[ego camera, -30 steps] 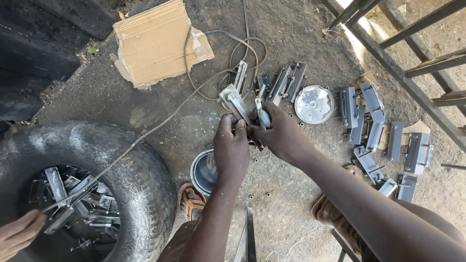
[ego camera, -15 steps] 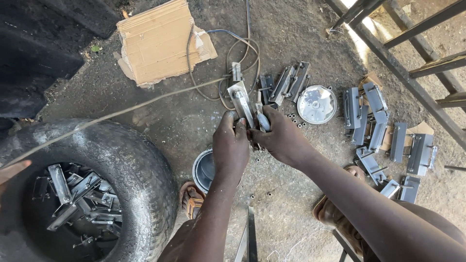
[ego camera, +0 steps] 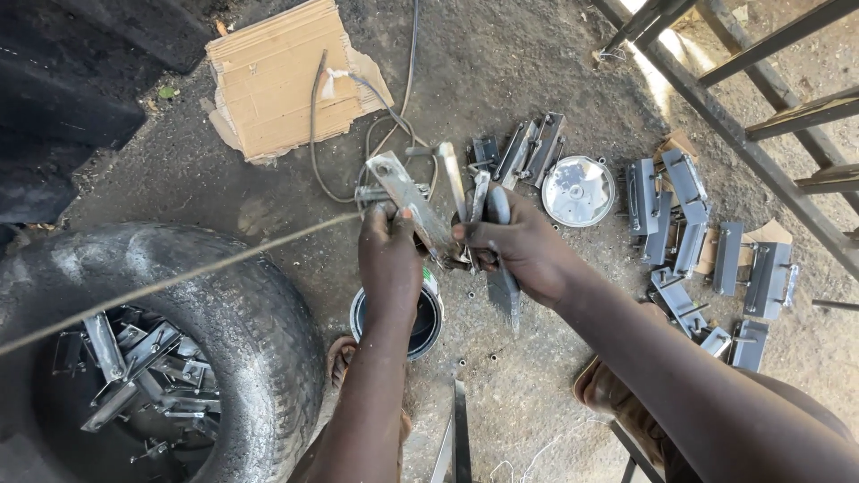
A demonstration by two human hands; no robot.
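Holding a flat metal bracket above the dirt floor, the person works over a scatter of fabricated steel parts. Left hand is clamped around the lower end of the bracket, which tilts up and away toward the cardboard sheet. Right hand is closed on a bundle of narrow metal strips, with a darker blade-like piece hanging below the fist; what exactly that piece is cannot be told. The two hands sit just beside each other, bracket and strips nearly touching.

Directly under the hands: a small open paint tin with dark contents. To the left, an old tyre lying flat, its well packed with more brackets. To the right, rows of finished latch parts and a round tin lid on the ground. A cable loops across the cardboard; a taut wire crosses over the tyre.

Risks, as judged: the strips are bunched loosely and could slide out of the right fist into the paint tin or onto the sandalled foot below. Sheared steel edges against bare palms invite cuts if either piece twists. The taut wire could snag a forearm.
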